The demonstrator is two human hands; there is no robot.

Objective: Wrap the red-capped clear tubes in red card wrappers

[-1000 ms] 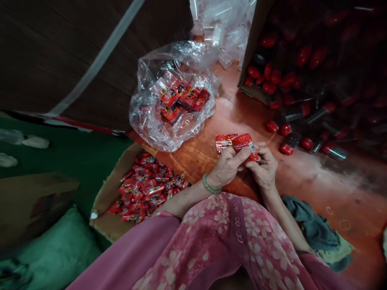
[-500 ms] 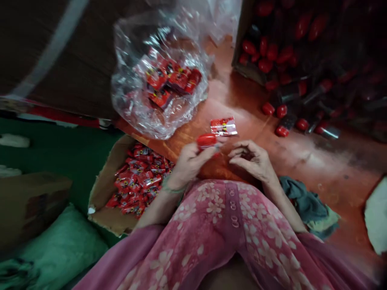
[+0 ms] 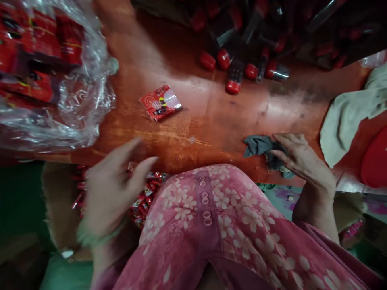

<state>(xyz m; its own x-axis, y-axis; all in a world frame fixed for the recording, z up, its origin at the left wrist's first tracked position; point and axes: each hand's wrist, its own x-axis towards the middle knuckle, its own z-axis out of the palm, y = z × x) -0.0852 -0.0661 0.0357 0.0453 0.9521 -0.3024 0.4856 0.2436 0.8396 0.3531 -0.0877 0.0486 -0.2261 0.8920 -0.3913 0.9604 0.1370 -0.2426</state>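
My left hand (image 3: 113,191), smeared by motion, hangs over the cardboard box (image 3: 57,205) at the table's near left edge. Its thumb and fingers are spread, with nothing visible in them. Below it the box holds many small red wrapped pieces (image 3: 142,205). At the right, my right hand (image 3: 302,161) has its thumb and fingers closed on a crumpled dark grey cloth (image 3: 256,146) lying on the table. Between the hands, farther back, a flat red printed wrapper (image 3: 161,102) with a yellow and black figure lies by itself.
A clear plastic bag (image 3: 87,121) of red printed wrappers stands at the left. Several red-capped clear tubes (image 3: 234,78) are scattered at the back, by a dark heap of more. A pale cloth (image 3: 341,125) and a red round-edged thing (image 3: 376,161) lie at the far right.
My left hand has let go of the red-capped piece and moved left over the box. My right hand has moved right and closed on the grey cloth. The view has swung right.
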